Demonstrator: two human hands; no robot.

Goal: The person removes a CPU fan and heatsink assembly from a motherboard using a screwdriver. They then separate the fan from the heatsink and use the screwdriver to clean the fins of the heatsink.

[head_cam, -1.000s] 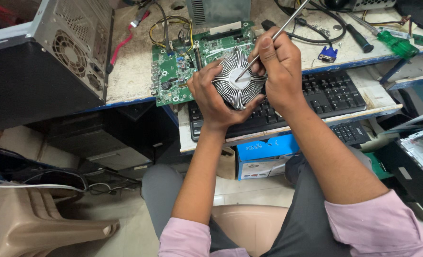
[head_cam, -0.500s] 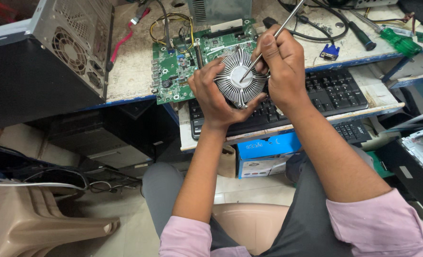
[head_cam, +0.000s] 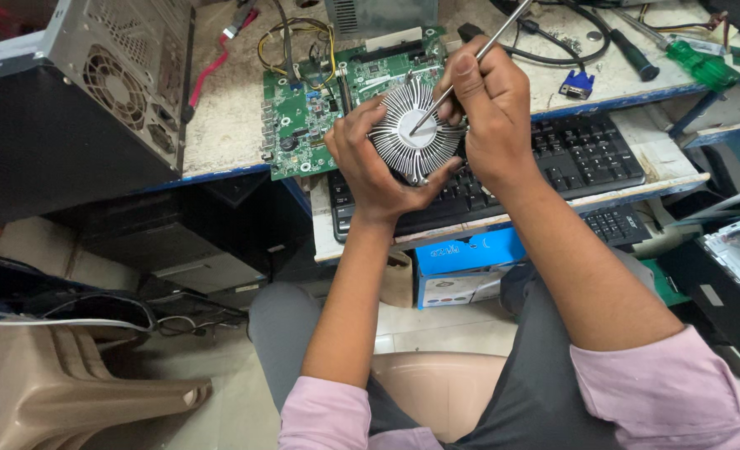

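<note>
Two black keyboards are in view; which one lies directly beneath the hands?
The upper keyboard on the pull-out shelf, right under the left hand and right hand. The other keyboard sits lower, mostly hidden.

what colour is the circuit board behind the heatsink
Green, with small dark and silver parts; the circuit board shows best in the head view, behind the round finned heatsink.

Pink shirt sleeves (head_cam: 665,387) pushed up above both elbows, forearms bare. Grey trousers (head_cam: 545,367) on both legs. Left hand (head_cam: 370,162) and right hand (head_cam: 490,108) ungloved, no rings visible.
</note>
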